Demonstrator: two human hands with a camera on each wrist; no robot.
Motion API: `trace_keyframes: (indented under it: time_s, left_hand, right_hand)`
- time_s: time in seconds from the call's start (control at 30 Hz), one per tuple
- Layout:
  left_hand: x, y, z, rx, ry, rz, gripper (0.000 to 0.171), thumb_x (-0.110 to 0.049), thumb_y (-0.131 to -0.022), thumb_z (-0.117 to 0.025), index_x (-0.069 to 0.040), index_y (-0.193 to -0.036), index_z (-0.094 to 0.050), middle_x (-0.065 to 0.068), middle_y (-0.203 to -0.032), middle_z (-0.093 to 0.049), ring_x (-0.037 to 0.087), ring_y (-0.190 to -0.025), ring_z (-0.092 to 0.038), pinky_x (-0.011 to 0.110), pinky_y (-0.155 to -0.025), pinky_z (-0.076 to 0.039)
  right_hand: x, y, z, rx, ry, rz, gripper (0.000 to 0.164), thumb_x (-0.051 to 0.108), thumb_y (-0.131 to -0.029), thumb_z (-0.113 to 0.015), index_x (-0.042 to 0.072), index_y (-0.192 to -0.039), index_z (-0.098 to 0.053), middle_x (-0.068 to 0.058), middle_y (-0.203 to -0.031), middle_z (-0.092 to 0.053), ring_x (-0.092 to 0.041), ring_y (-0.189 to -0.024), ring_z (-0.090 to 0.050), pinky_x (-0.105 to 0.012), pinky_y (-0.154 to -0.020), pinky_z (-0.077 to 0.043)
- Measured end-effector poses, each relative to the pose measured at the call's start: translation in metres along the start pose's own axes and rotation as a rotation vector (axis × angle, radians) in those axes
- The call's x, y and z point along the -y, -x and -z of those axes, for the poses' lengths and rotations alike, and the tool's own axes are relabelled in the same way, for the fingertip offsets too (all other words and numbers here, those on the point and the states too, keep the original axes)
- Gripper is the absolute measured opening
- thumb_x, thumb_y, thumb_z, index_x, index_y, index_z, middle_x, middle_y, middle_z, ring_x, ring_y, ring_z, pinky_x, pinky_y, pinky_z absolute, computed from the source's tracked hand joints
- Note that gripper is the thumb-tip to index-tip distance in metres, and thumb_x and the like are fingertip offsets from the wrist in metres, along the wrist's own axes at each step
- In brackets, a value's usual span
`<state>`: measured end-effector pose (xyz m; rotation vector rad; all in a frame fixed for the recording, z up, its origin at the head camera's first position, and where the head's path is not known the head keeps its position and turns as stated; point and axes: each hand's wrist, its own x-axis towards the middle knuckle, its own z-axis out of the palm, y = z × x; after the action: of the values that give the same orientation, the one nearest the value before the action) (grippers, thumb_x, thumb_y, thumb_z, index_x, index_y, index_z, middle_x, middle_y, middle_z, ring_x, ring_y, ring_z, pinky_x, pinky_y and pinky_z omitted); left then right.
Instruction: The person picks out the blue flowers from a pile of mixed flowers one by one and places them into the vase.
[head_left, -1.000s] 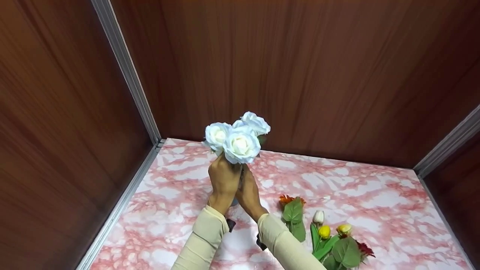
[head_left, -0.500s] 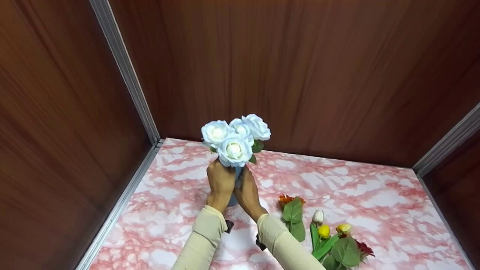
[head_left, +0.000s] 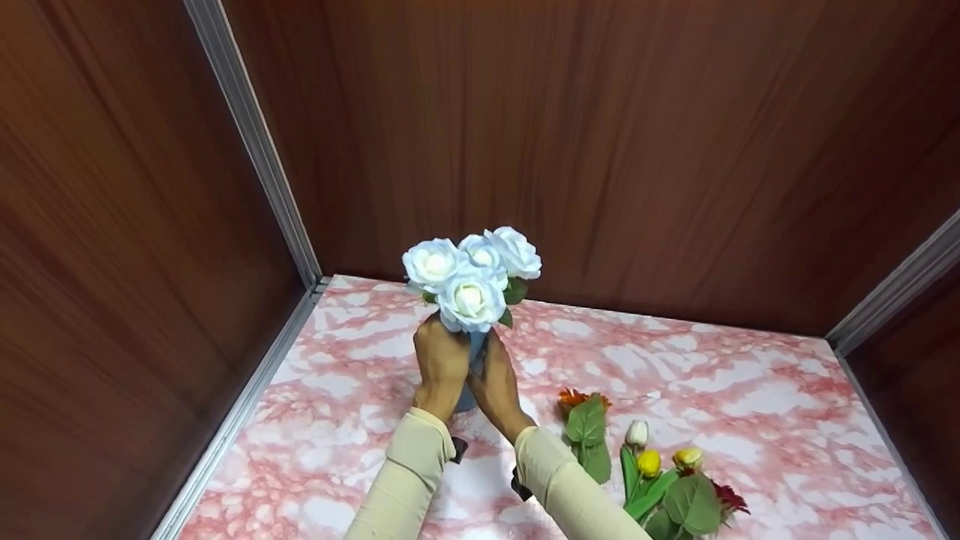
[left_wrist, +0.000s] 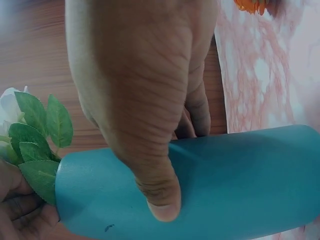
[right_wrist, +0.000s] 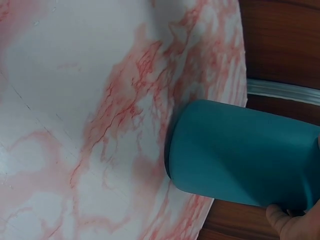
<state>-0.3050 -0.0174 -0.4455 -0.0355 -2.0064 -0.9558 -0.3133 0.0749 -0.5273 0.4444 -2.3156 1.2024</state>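
Observation:
Pale blue-white roses point(head_left: 471, 298) with green leaves rise from the mouth of a tall teal vase point(right_wrist: 235, 155). High at the rim, my left hand point(head_left: 441, 361) has its fingers curled about the rose stems; in the left wrist view its fingers point(left_wrist: 20, 202) are beside the leaves point(left_wrist: 39, 175), right at the rim. Lower down, my right hand point(head_left: 496, 382) grips the vase body from the right side, thumb across its front in the left wrist view. In the right wrist view the vase's base is close over the marbled tabletop. The stems inside the vase are hidden.
On the pink-and-white table point(head_left: 337, 386) to the right lie an orange flower point(head_left: 573, 399) with green leaves, yellow tulips point(head_left: 648, 463), a white tulip point(head_left: 637, 433) and a dark red flower point(head_left: 729, 498). Brown wood-grain panels point(head_left: 585, 150) with metal edge strips enclose the table.
The roses have shifted slightly left and their heads have spread, so more leaves and more of the vase show. Both hands have stayed nearly in place; the last half second shows almost no movement.

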Motion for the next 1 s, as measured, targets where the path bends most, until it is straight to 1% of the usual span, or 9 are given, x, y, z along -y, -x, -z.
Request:
trace_keyframes:
  time_s: [0.13, 0.3, 0.43, 0.5, 0.6, 0.77, 0.9, 1.0]
  left_hand:
    - [0.000, 0.002, 0.002, -0.008, -0.002, -0.022, 0.007, 0.002, -0.062, -0.062, -0.003, -0.067, -0.063, 0.011, -0.062, -0.062, 0.031, -0.061, -0.062, 0.044, -0.055, -0.046]
    - [0.000, 0.005, 0.008, -0.033, 0.008, -0.054, 0.011, 0.003, -0.060, -0.063, -0.002, -0.070, -0.062, 0.012, -0.064, -0.061, 0.032, -0.063, -0.061, 0.045, -0.057, -0.045]
    - [-0.002, 0.007, 0.012, -0.043, 0.007, -0.056, 0.015, 0.002, -0.060, -0.065, -0.001, -0.075, -0.062, 0.012, -0.068, -0.062, 0.032, -0.066, -0.061, 0.044, -0.059, -0.045]
    - [-0.002, 0.008, 0.014, -0.049, 0.009, -0.055, 0.016, 0.001, -0.061, -0.067, 0.000, -0.077, -0.063, 0.012, -0.069, -0.062, 0.032, -0.067, -0.061, 0.044, -0.060, -0.046]
    - [-0.003, 0.011, 0.016, -0.058, 0.003, -0.056, 0.019, 0.000, -0.062, -0.069, 0.000, -0.081, -0.064, 0.011, -0.071, -0.063, 0.032, -0.068, -0.062, 0.043, -0.061, -0.047]
    - [-0.007, 0.016, 0.019, -0.078, -0.012, -0.054, 0.016, -0.003, -0.065, -0.069, -0.001, -0.079, -0.064, 0.009, -0.070, -0.062, 0.030, -0.066, -0.061, 0.042, -0.059, -0.046]
    - [-0.009, 0.022, 0.022, -0.093, -0.024, -0.052, 0.008, -0.005, -0.067, -0.066, -0.003, -0.073, -0.062, 0.008, -0.066, -0.059, 0.028, -0.061, -0.058, 0.041, -0.055, -0.045]
    - [-0.009, 0.028, 0.024, -0.100, -0.031, -0.054, 0.005, -0.006, -0.069, -0.065, -0.004, -0.072, -0.061, 0.008, -0.065, -0.058, 0.028, -0.058, -0.057, 0.040, -0.054, -0.044]
  right_hand:
    - [0.001, 0.002, 0.000, 0.000, -0.018, -0.006, 0.077, 0.008, -0.066, -0.066, -0.002, -0.134, -0.032, -0.018, -0.124, -0.049, -0.028, -0.114, -0.046, -0.040, -0.095, -0.035]
    - [0.003, 0.003, 0.002, 0.012, -0.010, -0.022, 0.076, 0.008, -0.066, -0.066, -0.002, -0.134, -0.033, -0.017, -0.123, -0.050, -0.028, -0.114, -0.046, -0.040, -0.095, -0.035]
    - [0.004, 0.003, 0.003, 0.016, 0.004, -0.040, 0.076, 0.006, -0.067, -0.068, -0.002, -0.134, -0.032, -0.018, -0.124, -0.049, -0.028, -0.115, -0.046, -0.040, -0.094, -0.036]
    - [0.005, 0.003, 0.003, 0.012, 0.005, -0.035, 0.076, 0.004, -0.067, -0.067, -0.002, -0.134, -0.032, -0.018, -0.124, -0.049, -0.027, -0.114, -0.046, -0.040, -0.094, -0.036]
    - [0.006, 0.002, 0.005, 0.008, -0.022, -0.024, 0.076, 0.003, -0.066, -0.067, -0.001, -0.134, -0.033, -0.016, -0.123, -0.049, -0.026, -0.114, -0.046, -0.039, -0.094, -0.037]
    - [0.008, 0.003, 0.008, 0.000, -0.045, -0.028, 0.073, 0.003, -0.069, -0.066, -0.002, -0.134, -0.033, -0.018, -0.123, -0.048, -0.027, -0.112, -0.047, -0.039, -0.093, -0.038]
    - [0.008, 0.008, 0.013, 0.000, -0.044, -0.048, 0.071, 0.005, -0.073, -0.067, -0.001, -0.134, -0.031, -0.020, -0.122, -0.047, -0.030, -0.109, -0.047, -0.040, -0.088, -0.041]
    - [0.008, 0.012, 0.016, 0.000, -0.053, -0.057, 0.071, 0.005, -0.075, -0.066, -0.002, -0.135, -0.030, -0.022, -0.122, -0.046, -0.033, -0.109, -0.048, -0.041, -0.084, -0.044]
